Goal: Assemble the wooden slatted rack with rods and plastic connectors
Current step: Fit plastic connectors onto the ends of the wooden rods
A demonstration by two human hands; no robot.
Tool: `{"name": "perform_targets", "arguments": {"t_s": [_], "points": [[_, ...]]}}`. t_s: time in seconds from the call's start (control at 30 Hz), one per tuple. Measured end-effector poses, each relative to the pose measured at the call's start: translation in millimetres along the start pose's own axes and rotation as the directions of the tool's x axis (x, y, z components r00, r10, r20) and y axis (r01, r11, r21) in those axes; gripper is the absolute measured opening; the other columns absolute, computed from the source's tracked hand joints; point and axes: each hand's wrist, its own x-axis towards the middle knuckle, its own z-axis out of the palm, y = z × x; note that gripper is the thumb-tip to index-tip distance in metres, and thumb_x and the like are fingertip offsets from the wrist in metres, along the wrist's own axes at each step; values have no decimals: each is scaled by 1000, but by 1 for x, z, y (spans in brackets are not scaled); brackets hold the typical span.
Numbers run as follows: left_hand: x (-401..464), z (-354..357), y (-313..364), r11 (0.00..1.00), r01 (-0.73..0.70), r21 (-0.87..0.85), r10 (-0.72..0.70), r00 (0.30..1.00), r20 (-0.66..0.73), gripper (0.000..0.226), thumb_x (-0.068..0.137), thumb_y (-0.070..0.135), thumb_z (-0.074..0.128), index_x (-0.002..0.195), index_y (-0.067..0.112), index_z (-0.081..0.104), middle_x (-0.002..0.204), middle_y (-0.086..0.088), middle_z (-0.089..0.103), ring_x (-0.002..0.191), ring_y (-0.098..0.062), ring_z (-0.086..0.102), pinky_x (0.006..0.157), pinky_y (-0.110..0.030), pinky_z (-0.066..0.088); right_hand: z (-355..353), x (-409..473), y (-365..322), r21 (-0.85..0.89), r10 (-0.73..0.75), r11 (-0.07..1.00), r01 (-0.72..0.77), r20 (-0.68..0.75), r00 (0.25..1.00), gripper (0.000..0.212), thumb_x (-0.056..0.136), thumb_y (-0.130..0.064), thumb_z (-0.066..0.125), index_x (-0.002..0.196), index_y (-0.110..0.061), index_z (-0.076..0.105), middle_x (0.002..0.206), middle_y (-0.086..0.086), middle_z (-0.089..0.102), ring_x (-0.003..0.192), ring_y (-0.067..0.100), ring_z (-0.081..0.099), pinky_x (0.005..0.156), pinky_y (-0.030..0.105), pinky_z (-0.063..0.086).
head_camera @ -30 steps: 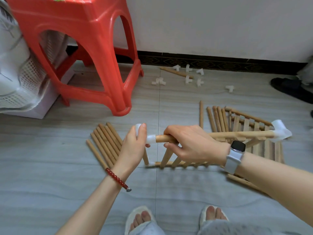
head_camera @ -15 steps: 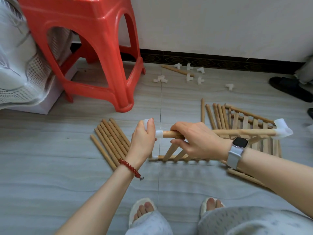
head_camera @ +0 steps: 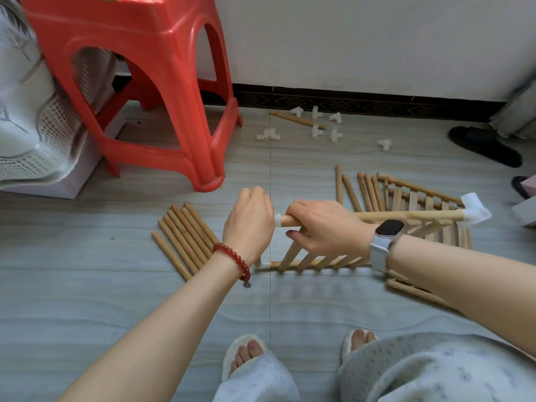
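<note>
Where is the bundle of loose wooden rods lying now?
In the head view, the bundle of loose wooden rods lies on the floor left of centre, just left of the left hand and in front of the red stool.

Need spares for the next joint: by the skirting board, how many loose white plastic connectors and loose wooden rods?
Loose white plastic connectors: 8 (two touching, far left)
Loose round wooden rod: 1
Total: 9
</note>
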Motion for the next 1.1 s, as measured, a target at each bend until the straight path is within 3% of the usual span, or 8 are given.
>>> {"name": "perform_targets", "arguments": {"t_s": [0.1, 0.2, 0.43, 0.57, 0.67, 0.8, 0.97, 1.1], "points": [[21, -3, 11, 981, -3, 194, -18, 994, 109, 33, 99, 19, 37, 68, 10, 39, 82, -9, 43, 85, -32, 51, 69, -36, 36, -7, 1, 3, 29, 59, 998, -60, 36, 998, 23, 92, -38, 49, 87, -17, 43, 85, -4, 43, 72, 17, 43, 62, 27, 30], [37, 0, 17, 976, 125, 179, -143, 985, 95, 39, 96, 31, 51, 64, 10, 45, 73, -8, 50, 73, -26, 49, 65, -32, 36, -10, 1, 13, -66, 50, 997, -45, 78, 996, 27, 91, -46, 49, 84, -22, 40, 83, -5, 44, 70, 17, 46, 56, 27, 31], [31, 12, 9, 975, 219, -29, -220, 973, -70, 16, 88, 28, 63, 93, 13, 65, 99, -7, 67, 96, -26, 60, 73, -31, 46, -6, 2, 13, -30, 58, 998, -54, 138, 989, 24, 92, -42, 49, 84, -20, 43, 63, -7, 46, 58, 15, 44, 56, 30, 36], [30, 6, 10, 929, 325, -178, -335, 942, -28, 39, 85, 30, 68, 114, 7, 56, 95, -2, 55, 92, -20, 54, 76, -30, 44, -7, 6, 13, 18, 50, 998, -53, 142, 989, 21, 91, -38, 50, 83, -20, 43, 62, -5, 47, 55, 11, 42, 50, 29, 33], [30, 7, 9, 927, 347, -141, -358, 931, -66, 45, 84, 37, 66, 111, 2, 57, 85, -4, 56, 76, -19, 48, 65, -28, 37, -7, 8, 14, 55, 59, 996, -68, 149, 987, 19, 89, -37, 51, 83, -19, 46, 64, -3, 48, 59, 16, 47, 56, 31, 39], [25, 12, 10, 945, 325, -29, -325, 936, -136, 33, 87, 30, 53, 99, 1, 62, 99, -18, 66, 92, -30, 59, 68, -30, 40, -3, 6, 14, 56, 51, 997, -57, 102, 993, 19, 86, -36, 52, 83, -17, 49, 64, -2, 47, 64, 22, 48, 56, 31, 36], [23, 11, 15, 940, 339, 28, -331, 931, -152, 22, 93, 25, 48, 99, 10, 62, 99, -7, 63, 95, -25, 55, 69, -26, 34, -1, 5, 21, 89, 17, 996, -23, 69, 997, 18, 86, -37, 50, 85, -19, 48, 62, -4, 45, 59, 20, 44, 49, 30, 30], [24, 11, 18, 927, 373, 42, -363, 918, -160, 15, 94, 27, 48, 88, 17, 57, 83, 0, 56, 76, -18, 44, 48, -25, 22, 0, 6, 23, 106, -8, 994, 3, 48, 999, 21, 85, -39, 44, 84, -19, 47, 61, -5, 42, 60, 24, 43, 46, 27, 27]]}}
